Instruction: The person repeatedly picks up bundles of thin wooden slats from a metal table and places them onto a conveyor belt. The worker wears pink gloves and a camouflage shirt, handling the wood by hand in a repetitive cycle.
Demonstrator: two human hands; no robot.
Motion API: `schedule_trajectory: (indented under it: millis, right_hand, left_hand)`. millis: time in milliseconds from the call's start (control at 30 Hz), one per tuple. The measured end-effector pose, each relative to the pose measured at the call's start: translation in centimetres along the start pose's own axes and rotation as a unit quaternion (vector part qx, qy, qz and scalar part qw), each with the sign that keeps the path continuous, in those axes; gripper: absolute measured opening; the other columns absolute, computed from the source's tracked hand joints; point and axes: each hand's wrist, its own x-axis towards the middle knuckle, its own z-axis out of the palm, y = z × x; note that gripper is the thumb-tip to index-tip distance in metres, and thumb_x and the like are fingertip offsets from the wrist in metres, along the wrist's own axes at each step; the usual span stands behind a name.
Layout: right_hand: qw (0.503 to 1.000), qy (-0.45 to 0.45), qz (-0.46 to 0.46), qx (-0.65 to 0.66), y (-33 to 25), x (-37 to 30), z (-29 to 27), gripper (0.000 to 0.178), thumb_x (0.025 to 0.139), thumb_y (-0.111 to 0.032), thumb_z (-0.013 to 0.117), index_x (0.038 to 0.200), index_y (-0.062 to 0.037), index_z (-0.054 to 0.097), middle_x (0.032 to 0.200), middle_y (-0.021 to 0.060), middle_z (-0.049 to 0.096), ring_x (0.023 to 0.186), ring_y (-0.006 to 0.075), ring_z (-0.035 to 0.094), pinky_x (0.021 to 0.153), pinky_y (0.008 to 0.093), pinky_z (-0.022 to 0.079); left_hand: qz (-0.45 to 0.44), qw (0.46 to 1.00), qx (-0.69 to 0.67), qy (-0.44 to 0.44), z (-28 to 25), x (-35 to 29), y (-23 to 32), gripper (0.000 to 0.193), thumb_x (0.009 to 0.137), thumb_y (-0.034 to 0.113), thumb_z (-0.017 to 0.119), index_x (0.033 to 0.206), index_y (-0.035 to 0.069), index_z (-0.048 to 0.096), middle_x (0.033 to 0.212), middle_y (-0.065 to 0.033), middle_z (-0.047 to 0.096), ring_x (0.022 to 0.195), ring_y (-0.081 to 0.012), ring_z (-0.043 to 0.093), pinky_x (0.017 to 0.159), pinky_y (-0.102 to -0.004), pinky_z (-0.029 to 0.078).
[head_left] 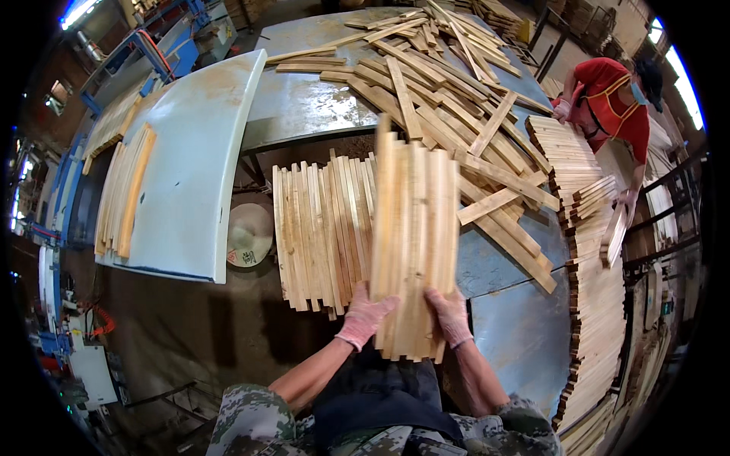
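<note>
Between my gloved hands is a bundle of pale wooden slats [414, 251], lying side by side with uneven ends. My left hand [366, 313] presses on the bundle's left side near its close end. On the opposite side, my right hand [450, 313] grips it, thumb on top. The bundle's far end is slightly blurred. Just left of it stands a stack of similar slats [319, 232], partly hidden behind the bundle. Past my right hand, a loose heap of wooden slats [456, 114] lies crisscross on a metal-topped table [517, 327].
To the left, a pale blue-grey tabletop [190, 167] carries a row of slats [129, 201]. A round stool [251, 234] is beside the stack. At right, a co-worker in red [616, 106] handles slats by a long row of stacked slats [597, 304]. Blue machinery [175, 53] stands far left.
</note>
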Motion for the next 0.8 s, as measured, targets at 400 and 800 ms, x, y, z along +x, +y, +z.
schedule_trajectory:
  millis: [400, 800]
  right_hand:
    - [0.983, -0.077, 0.022, -0.164, -1.4, 10.5, 10.5, 0.062, 0.095, -0.034, 0.083, 0.139, 0.0047, 0.064, 0.124, 0.0144, 0.076, 0.109, 0.0208, 0.072, 0.099, 0.0368, 0.057]
    - [0.694, -0.101, 0.018, -0.712, -0.8, 23.4, 8.1, 0.076, 0.104, -0.065, 0.05, 0.139, -0.0001, 0.069, 0.143, 0.02, 0.064, 0.134, 0.0357, 0.059, 0.114, 0.0468, 0.044]
  left_hand:
    - [-0.04, 0.995, -0.059, 0.073, -8.7, 8.4, 2.1, 0.07, 0.092, 0.016, 0.087, 0.145, -0.002, 0.044, 0.128, -0.0154, 0.07, 0.114, -0.0249, 0.069, 0.099, -0.0393, 0.056]
    - [-0.225, 0.77, 0.586, -0.117, -5.2, 19.0, 5.3, 0.093, 0.091, 0.074, 0.064, 0.139, -0.006, 0.067, 0.137, -0.0329, 0.068, 0.131, -0.0439, 0.065, 0.109, -0.0457, 0.052]
